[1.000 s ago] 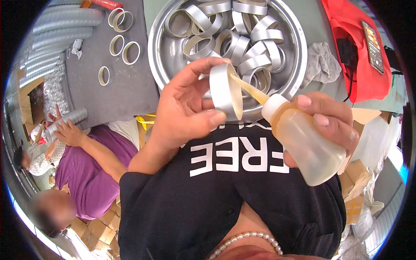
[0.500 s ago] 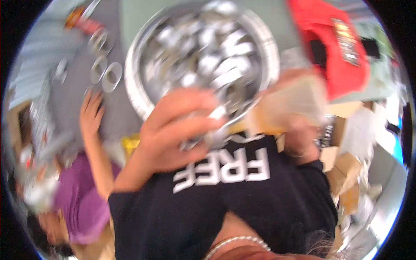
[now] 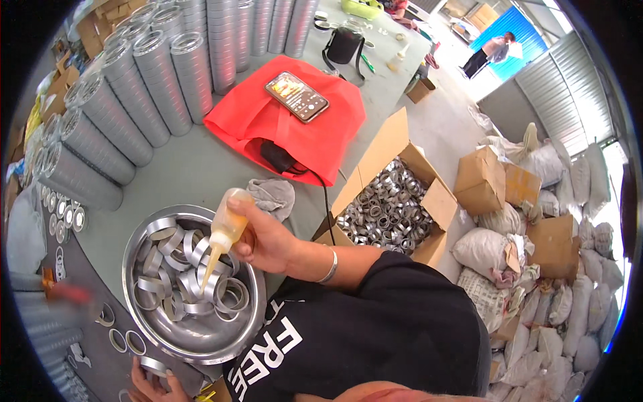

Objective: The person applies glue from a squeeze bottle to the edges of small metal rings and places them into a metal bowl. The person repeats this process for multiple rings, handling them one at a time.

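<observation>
My right hand (image 3: 258, 234) is closed around a clear squeeze bottle (image 3: 224, 224) of yellowish liquid, tilted with its long nozzle down over the basin. Inside the round metal basin (image 3: 137, 315) lie several loose silver rings (image 3: 195, 308), and the nozzle tip is among them; whether it touches one I cannot tell. My left hand is out of sight. At the lower edge, another hand (image 3: 175, 387), seemingly a co-worker's, holds a silver ring (image 3: 154, 366). Flat rings (image 3: 136, 343) lie nearby on the dark mat.
Tall stacks of grey rings (image 3: 161, 87) line the table's far left. A red bag (image 3: 254, 107) with a phone (image 3: 297, 96) on it and a grey cloth (image 3: 271, 197) lie beyond the basin. Right of the table are an open carton (image 3: 382, 144) of rings and piled sacks (image 3: 489, 248).
The view has swung to the right and sharpened. My left hand, earlier over the basin's near edge with rings, has left the picture. My right hand now holds the bottle over the basin.
</observation>
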Demonstrator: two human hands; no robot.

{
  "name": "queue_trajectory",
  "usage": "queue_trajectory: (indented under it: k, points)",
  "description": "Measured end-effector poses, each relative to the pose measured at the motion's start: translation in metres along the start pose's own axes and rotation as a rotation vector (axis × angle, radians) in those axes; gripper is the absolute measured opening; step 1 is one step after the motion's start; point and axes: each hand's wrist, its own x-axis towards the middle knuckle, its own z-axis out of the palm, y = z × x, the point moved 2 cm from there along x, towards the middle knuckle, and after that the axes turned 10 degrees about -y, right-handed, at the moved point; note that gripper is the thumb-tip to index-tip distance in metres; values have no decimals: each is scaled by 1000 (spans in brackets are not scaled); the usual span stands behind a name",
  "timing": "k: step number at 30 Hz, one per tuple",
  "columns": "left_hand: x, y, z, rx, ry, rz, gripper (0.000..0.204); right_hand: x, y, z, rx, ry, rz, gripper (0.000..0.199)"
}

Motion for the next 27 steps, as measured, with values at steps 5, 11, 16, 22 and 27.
queue_trajectory:
  k: [5,11,16,22,27]
  points:
    - [-13,-57,-25,929,215,-196,55,-2,-10,-1,-50,-42,-44,38]
    - [33,17,33,237,-79,-14,52,-5,-6,4,-45,-12,-59,39]
    - [58,88,104,492,-349,219,57,-9,-8,11,-49,-25,-64,40]
    - [54,69,110,280,-641,-42,43,-13,-13,-9,-30,-18,-91,38]
    - [54,47,92,-427,-628,-367,34,-4,-6,-8,12,45,-102,35]
